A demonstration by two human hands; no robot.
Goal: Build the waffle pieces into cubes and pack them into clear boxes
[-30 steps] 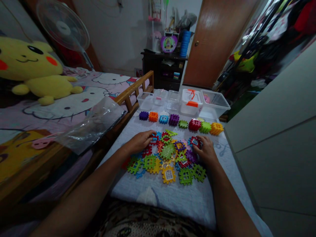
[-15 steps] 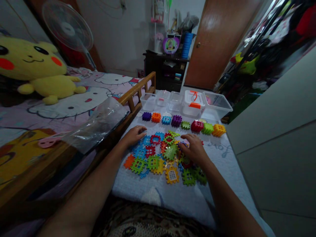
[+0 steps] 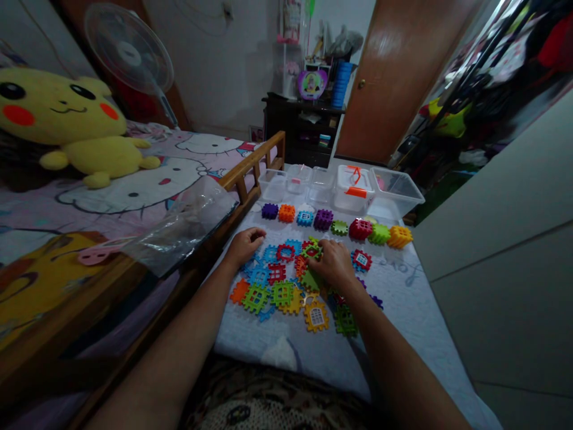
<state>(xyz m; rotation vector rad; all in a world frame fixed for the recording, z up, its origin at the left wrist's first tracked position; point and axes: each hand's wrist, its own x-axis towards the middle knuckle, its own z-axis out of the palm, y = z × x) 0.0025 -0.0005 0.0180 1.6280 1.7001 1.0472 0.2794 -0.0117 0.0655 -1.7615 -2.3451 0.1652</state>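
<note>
In the head view, my right hand [image 3: 335, 261] is over the middle of a loose pile of plastic interlocking building blocks. Its thumb and fingertips close on a green building block [image 3: 313, 249], partly hidden by the hand. My left hand [image 3: 248, 245] rests at the pile's left edge, fingers loosely bent and apart from the thumb, holding nothing visible. Around the hands lie a red block [image 3: 277, 273], an orange block [image 3: 240, 291], a yellow window block [image 3: 316, 316], a green block [image 3: 256, 298] and blue ones. A red block with a white window [image 3: 362, 260] lies right of my right hand.
Behind the pile runs a row of blocks grouped by colour, from a purple stack [image 3: 270, 211] to a yellow stack [image 3: 400, 237]. Clear plastic boxes [image 3: 396, 190] and a lidded box with orange clasps [image 3: 353, 190] stand farther back. A wooden bed rail [image 3: 250, 164] borders the left.
My right hand has moved left across the pile to the green block, uncovering the red window block and purple pieces on the right. My left hand stays in nearly the same place.
</note>
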